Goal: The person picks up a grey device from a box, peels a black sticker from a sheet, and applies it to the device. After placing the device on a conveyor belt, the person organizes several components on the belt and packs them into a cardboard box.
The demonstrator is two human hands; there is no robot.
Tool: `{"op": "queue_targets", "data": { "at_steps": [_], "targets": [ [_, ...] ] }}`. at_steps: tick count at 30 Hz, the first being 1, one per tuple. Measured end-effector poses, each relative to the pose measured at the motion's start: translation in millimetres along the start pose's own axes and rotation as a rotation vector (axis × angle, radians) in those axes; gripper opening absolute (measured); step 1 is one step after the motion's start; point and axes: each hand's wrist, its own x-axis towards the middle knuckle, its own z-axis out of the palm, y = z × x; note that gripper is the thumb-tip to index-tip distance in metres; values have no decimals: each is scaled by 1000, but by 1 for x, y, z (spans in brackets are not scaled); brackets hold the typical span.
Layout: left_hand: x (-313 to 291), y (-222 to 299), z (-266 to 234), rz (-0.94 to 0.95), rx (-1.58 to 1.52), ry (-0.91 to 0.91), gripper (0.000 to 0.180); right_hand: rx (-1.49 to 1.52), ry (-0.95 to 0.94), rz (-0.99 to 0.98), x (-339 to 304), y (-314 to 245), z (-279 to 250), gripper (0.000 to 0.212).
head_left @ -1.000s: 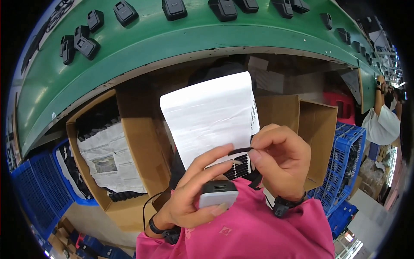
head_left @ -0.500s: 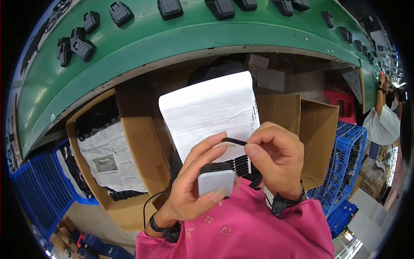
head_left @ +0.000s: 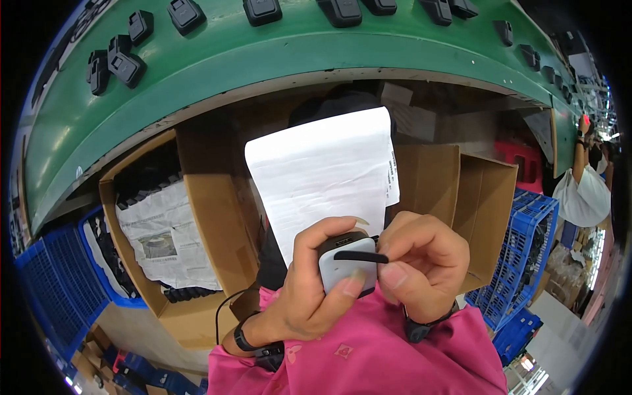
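Observation:
My left hand (head_left: 304, 296) is wrapped round a small rounded box-shaped device (head_left: 333, 275) with a pale grey face and a black edge. A port-like opening shows in its upper edge. Between the thumb and fingertips of my right hand (head_left: 431, 273) is one end of a thin black strip (head_left: 355, 256). The strip lies across the grey face in this view; whether it touches the face I cannot tell. Behind both hands a large white sheet (head_left: 322, 164) rests on my lap, its lower part hidden by them.
Along the green bench (head_left: 283, 59) ahead stand several black devices (head_left: 262, 11). An open cardboard box (head_left: 207, 230) with newspaper-covered black parts is at left, and another carton (head_left: 484, 217) at right. Blue crates (head_left: 510, 253) flank both sides. A co-worker's arm (head_left: 579, 155) shows far right.
The black strip has come from above the sheet, between both hands' fingertips, to over the device's face. My left fingers have let go of it. The device has tilted and risen slightly.

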Motion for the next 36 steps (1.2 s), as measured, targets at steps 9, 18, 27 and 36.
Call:
{"op": "queue_targets", "data": {
  "at_steps": [9, 18, 27, 36],
  "targets": [
    [0, 6, 2, -40, 58, -32, 54, 19, 96, 7, -2, -1, 2, 9],
    [1, 6, 4, -33, 120, -17, 53, -110, 61, -75, 1, 4, 0, 8],
    [2, 7, 5, -10, 153, -4, 51, -141, 45, -96, 3, 6, -2, 8],
    [4, 7, 5, -5, 160, -7, 50, -120, 77, -57, 2, 6, -1, 8]
  ]
}}
